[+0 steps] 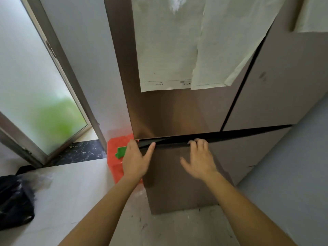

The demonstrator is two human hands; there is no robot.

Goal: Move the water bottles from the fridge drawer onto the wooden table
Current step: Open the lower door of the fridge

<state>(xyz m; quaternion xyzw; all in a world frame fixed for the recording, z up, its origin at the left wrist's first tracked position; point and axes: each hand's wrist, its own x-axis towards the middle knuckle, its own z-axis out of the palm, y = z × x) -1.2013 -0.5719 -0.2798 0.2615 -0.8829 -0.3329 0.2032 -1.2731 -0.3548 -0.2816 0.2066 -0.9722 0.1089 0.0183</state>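
The fridge drawer [179, 176] is a brown metallic front at the bottom of the fridge, with a dark gap along its top edge. My left hand [135, 159] grips the drawer's top left corner, thumb over the front. My right hand [199, 159] hooks its fingertips over the top edge near the middle. The drawer front stands only slightly out from the fridge body. No water bottles and no wooden table are in view.
Upper fridge doors [170, 112] carry taped paper sheets [168, 50]. A red object with a green piece [116, 157] lies on the floor left of the fridge. A black bag [15, 199] sits at far left. A frosted glass door [35, 96] stands open at left.
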